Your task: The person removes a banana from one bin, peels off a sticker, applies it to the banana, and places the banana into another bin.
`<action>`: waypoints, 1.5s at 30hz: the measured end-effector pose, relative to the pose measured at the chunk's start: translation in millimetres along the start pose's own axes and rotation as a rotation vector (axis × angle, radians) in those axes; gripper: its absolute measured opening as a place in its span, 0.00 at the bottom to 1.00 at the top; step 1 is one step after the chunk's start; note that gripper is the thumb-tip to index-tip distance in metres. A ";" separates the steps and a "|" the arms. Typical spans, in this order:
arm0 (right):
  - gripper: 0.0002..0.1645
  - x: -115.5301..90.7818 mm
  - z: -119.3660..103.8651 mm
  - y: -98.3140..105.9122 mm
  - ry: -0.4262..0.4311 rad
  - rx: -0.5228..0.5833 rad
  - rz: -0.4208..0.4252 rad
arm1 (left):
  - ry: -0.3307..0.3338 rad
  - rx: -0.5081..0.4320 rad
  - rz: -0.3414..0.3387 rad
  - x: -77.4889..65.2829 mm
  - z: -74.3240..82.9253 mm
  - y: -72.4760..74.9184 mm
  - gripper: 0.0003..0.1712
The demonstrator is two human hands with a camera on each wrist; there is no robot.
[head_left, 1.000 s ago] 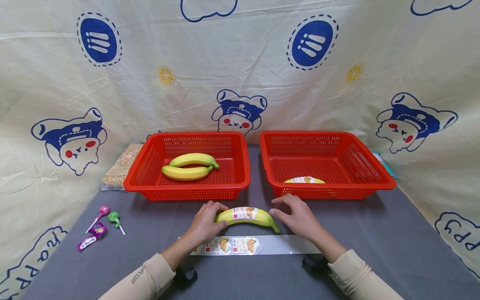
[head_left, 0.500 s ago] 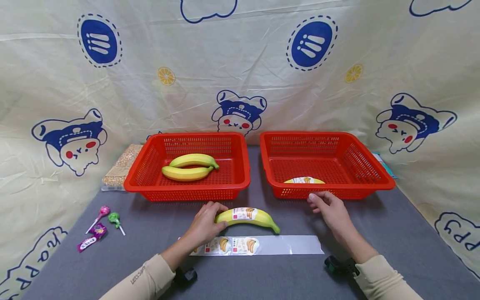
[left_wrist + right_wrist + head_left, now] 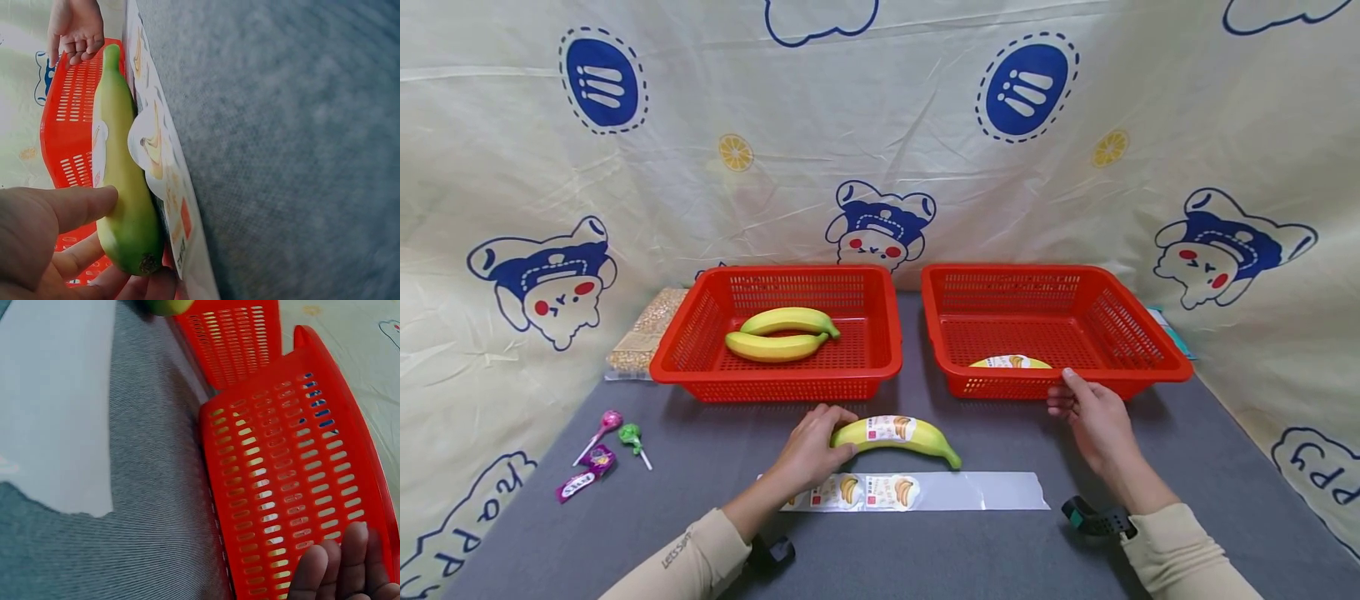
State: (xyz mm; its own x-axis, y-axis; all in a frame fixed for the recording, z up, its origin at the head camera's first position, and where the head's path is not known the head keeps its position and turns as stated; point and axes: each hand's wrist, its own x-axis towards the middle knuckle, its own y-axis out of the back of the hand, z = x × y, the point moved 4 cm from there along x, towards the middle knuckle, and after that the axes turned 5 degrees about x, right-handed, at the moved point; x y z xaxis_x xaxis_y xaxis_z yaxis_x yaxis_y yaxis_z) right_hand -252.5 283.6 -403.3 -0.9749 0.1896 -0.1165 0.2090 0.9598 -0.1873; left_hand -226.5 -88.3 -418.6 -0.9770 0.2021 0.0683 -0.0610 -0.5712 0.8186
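Apparently for steadiness, the left hand (image 3: 818, 442) pinches the curved yellow-green banana (image 3: 923, 437). The right hand (image 3: 1097, 421), fingers loose, hangs by the red plastic basket (image 3: 1000, 385).

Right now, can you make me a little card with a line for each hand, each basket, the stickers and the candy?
Left hand: holds a banana by one end
Right hand: holds nothing I can see; at the right basket's front
Left basket: two bananas, no stickers showing
Right basket: one stickered banana, partly hidden
Stickers: also on the held banana and the strip
Candy: pink lollipop, green lollipop, purple wrapped candy
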 end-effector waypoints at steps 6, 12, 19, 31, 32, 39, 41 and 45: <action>0.17 2.3 -0.5 3.0 0.015 0.132 -0.047 | -0.019 0.035 -0.026 0.1 1.7 -0.6 0.23; 0.16 4.0 0.5 3.7 0.029 0.147 -0.051 | -0.050 0.019 0.025 0.2 8.3 4.4 0.23; 0.16 6.2 1.5 4.9 0.035 0.150 -0.039 | -0.139 -0.067 0.069 5.4 43.5 20.7 0.24; 0.14 6.4 2.8 5.4 0.023 0.147 -0.033 | -0.180 -0.114 0.032 52.8 120.2 31.7 0.27; 0.14 6.2 2.9 5.6 0.023 0.146 -0.032 | -0.177 -0.116 0.027 57.7 124.7 30.4 0.28; 0.17 4.9 3.9 7.0 0.002 0.129 -0.016 | -0.143 -0.044 0.030 94.3 151.5 16.8 0.28; 0.17 4.9 4.1 7.1 0.003 0.125 -0.011 | -0.130 -0.005 0.028 104.7 157.5 13.1 0.27; 0.16 4.6 4.3 7.4 0.012 0.121 -0.006 | -0.110 0.080 0.014 122.1 168.3 6.1 0.25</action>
State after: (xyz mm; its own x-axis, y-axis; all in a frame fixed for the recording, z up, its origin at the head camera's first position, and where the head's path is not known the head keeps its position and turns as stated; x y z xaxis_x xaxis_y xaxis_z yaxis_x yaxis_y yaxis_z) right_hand -255.1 290.7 -409.4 -0.9769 0.1869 -0.1031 0.2099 0.9292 -0.3043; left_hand -311.7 66.8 -309.2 -0.9489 0.2834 0.1389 -0.0267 -0.5106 0.8594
